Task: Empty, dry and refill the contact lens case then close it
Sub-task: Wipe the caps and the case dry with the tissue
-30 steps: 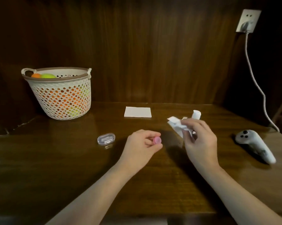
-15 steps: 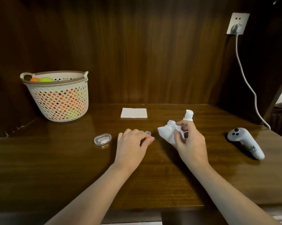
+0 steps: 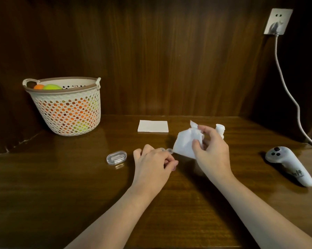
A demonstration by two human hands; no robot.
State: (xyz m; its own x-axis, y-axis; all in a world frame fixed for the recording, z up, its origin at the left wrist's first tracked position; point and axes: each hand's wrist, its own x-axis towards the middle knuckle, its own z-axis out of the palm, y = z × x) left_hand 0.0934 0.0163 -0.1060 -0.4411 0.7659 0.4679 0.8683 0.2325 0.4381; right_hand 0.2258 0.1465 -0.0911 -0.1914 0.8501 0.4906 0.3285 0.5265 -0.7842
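Both hands are over the table [image 3: 43,186], near its middle. Left hand [image 3: 152,168] lies knuckles up on the wood, fingers curled down over the lens case [image 3: 167,150]; only a clear rim of the case shows past the fingertips, so whether it is pinched or merely covered cannot be told. Case sits on the table under that hand, just left of the tissue's lower corner. Caps not visible.

Right hand [image 3: 212,151] is raised slightly, thumb and fingers pinching one crumpled white tissue [image 3: 185,142], which hangs from the grip with its lower corner close to the case.

One small white bottle [image 3: 220,129] stands upright just behind the right hand, partly hidden by it.

One folded white tissue [image 3: 153,126] lies flat farther back, centre. One clear oval box [image 3: 116,157] rests just left of the left hand, apart from it.

Far left: one white mesh basket [image 3: 69,121] with orange and green balls; count unclear. Far right: one white controller [image 3: 288,166] lying on the table, three dark buttons. One wall socket [image 3: 277,21] with one plug and cord.
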